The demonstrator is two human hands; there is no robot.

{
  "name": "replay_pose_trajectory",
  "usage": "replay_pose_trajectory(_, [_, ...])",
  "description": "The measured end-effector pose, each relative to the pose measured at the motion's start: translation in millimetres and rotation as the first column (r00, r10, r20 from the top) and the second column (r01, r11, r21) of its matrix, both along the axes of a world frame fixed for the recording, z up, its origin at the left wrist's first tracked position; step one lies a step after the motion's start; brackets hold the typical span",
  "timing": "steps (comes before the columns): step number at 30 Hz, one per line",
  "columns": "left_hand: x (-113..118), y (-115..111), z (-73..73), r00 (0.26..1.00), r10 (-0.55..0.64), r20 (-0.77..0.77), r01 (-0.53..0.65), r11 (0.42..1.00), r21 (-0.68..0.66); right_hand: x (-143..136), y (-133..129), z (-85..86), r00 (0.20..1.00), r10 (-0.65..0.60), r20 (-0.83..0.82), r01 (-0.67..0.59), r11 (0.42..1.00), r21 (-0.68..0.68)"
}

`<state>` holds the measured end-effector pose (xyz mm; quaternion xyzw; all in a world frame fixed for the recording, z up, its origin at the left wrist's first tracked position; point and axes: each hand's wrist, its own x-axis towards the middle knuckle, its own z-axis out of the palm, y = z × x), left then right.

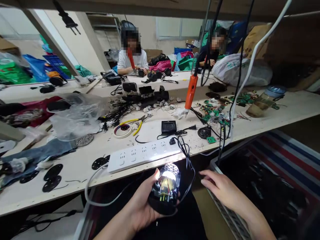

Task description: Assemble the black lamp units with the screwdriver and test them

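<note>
My left hand (143, 206) is wrapped round a lit lamp unit (167, 186) with a clear housing, a round dark base and wires showing inside. Bright white light glows near its perforated top. To the right, my right hand (221, 188) hovers over the edge of a crate, fingers loosely stretched and slightly apart; I make out nothing held in it. A black cord (186, 153) runs from the power strip (145, 155) down toward the lamp unit. The strip lies along the bench's front edge.
An orange electric screwdriver (191, 91) hangs above the bench (82, 160). Yellow-handled pliers (138, 126), a tape roll (122, 131), a black square tray (168, 127) and green circuit boards (212, 111) lie there. A crate (270, 186) holds dark parts. Two people sit opposite.
</note>
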<state>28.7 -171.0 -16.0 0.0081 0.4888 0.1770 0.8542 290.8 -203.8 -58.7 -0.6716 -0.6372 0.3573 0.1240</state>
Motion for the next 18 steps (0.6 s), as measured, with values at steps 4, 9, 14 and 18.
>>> replay_pose_trajectory(4, [32.4, 7.5, -27.0, 0.983, -0.149, 0.107, 0.161, 0.981, -0.108, 4.5, -5.0, -1.1, 0.998, -0.058, 0.006, 0.058, 0.998, 0.002])
replay_pose_trajectory(9, [68.3, 17.8, -65.7, 0.985, -0.174, -0.005, 0.171, 0.971, -0.166, 18.1, -43.9, -28.4, 0.975, -0.214, 0.06, 0.221, 0.964, -0.149])
replay_pose_trajectory(14, [71.8, 21.1, -70.5, 0.977, -0.186, -0.108, 0.17, 0.976, -0.138, 15.2, -76.4, -54.5, 0.965, -0.253, 0.069, 0.262, 0.932, -0.252])
replay_pose_trajectory(18, [74.6, 21.8, -65.0, 0.973, -0.19, -0.133, 0.172, 0.976, -0.136, 12.0, -75.9, -68.2, 0.971, -0.231, 0.053, 0.237, 0.927, -0.29])
